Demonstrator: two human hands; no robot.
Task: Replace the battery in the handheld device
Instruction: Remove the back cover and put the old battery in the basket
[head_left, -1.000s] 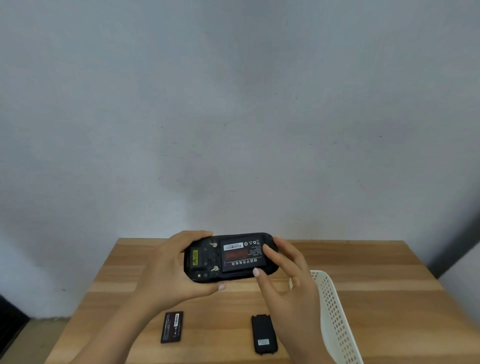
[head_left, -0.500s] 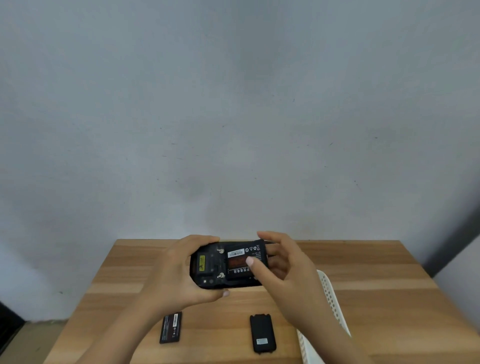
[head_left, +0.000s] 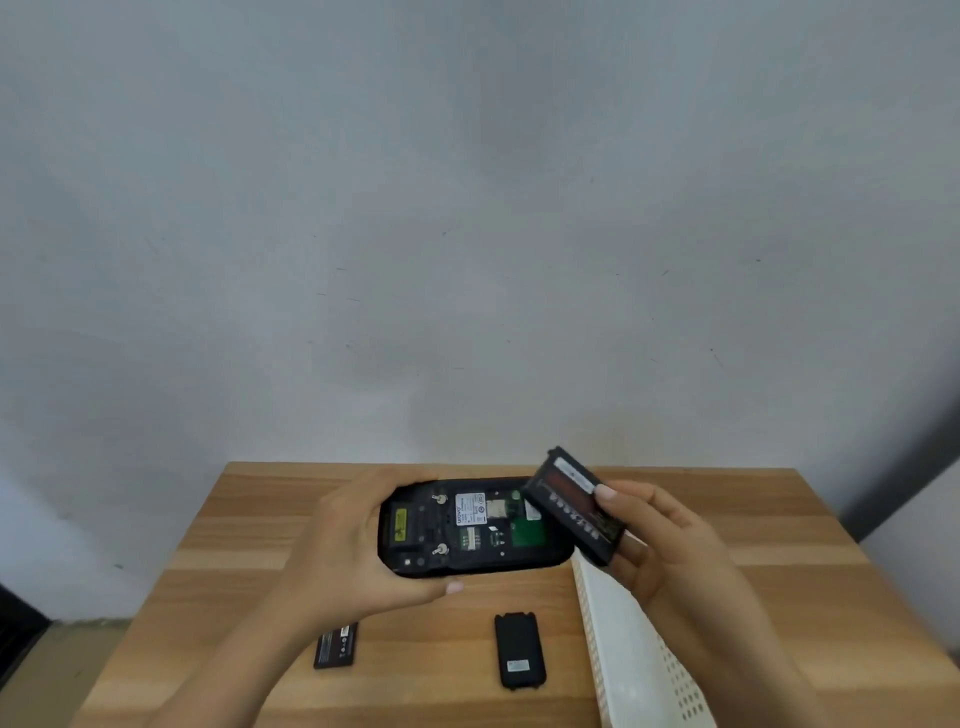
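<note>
My left hand (head_left: 343, 545) grips the black handheld device (head_left: 467, 527) above the table, back side up, cover off. Its battery bay lies bare, showing a white label and green circuit board. My right hand (head_left: 670, 545) pinches a black battery with a red label (head_left: 574, 504), tilted and lifted clear of the device's right end. A second battery (head_left: 336, 646) lies flat on the table below my left wrist. The black back cover (head_left: 516, 650) rests on the table to its right.
The wooden table (head_left: 779, 519) stands against a pale grey wall. A white perforated basket (head_left: 634, 654) sits at the front right, partly under my right forearm. The table's left and right edges drop off to the floor.
The battery has come out of the device: my right hand lifted it up and to the right. The bay is now exposed. My left hand kept holding the device.
</note>
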